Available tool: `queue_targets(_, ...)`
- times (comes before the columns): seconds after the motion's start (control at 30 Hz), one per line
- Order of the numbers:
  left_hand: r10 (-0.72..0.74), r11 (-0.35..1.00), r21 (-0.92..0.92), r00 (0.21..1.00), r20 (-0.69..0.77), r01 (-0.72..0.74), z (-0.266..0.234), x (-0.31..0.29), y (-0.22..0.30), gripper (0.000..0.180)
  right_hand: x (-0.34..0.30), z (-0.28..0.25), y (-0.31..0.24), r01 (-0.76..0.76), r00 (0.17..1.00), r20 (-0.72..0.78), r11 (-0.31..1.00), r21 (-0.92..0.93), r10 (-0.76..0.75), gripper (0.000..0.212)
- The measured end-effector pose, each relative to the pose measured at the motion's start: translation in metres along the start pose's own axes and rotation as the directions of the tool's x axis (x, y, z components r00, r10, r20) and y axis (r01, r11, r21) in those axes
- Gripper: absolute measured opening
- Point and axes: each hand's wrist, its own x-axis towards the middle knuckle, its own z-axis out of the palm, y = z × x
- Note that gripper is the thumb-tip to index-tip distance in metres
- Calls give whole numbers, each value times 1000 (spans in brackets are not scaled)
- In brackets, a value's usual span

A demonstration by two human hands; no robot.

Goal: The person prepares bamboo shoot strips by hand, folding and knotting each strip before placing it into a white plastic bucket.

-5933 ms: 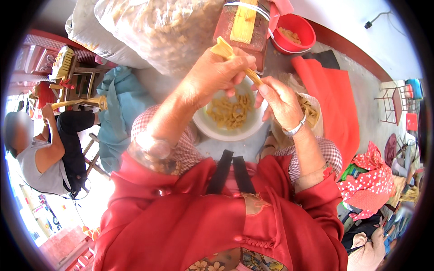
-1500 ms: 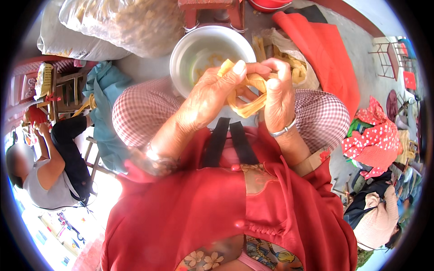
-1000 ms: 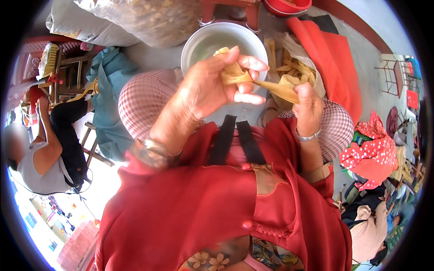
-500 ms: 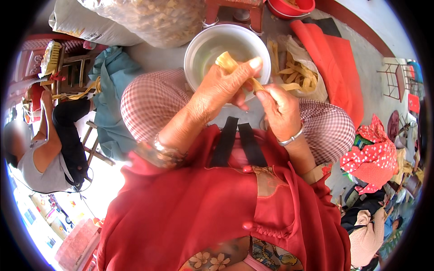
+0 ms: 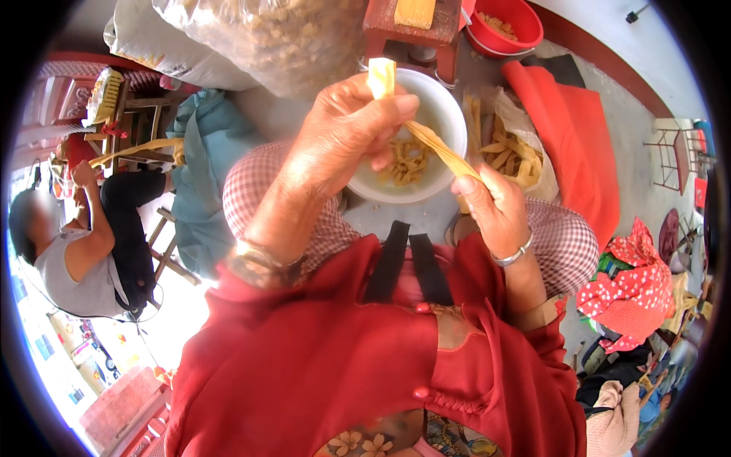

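Observation:
A long, pale-yellow folded strip [image 5: 438, 146], its material not certain, runs between my two hands. My left hand [image 5: 335, 133] is closed round its upper part, with a flat, squared end sticking out above the thumb. Lower and to the right, my right hand [image 5: 495, 206] pinches the strip's narrower end between thumb and fingers. Both hands are above a white basin [image 5: 459, 126] on the floor. In the basin's water lie curled yellow pieces [image 5: 406, 161], partly hidden by my left hand.
Right of the basin stands an open sack [image 5: 539, 126] of yellow strips, beside a red cloth [image 5: 571, 145]. Behind are a wooden stool [image 5: 381, 27], a red bucket [image 5: 525, 38] and a large clear bag [image 5: 266, 38]. A person [image 5: 76, 251] sits at the left, handling yellow strips.
My hands have moved apart, so a longer stretch of strip shows between them. The left hand rose and the right hand shifted right and down. Pieces in the basin now show.

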Motion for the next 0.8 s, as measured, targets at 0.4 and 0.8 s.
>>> queue_targets(0.4, 37, 999, 14, 999, 25, -37, -10, 12, 27, 7, 31, -4, -35, 180, 984, 7, 983, 29, -181, 35)
queue_targets(0.8, 427, 725, 634, 898, -104, -271, 27, 99, 122, 20, 190, -71, -79, 304, 772, -261, 697, -650, -580, 24)
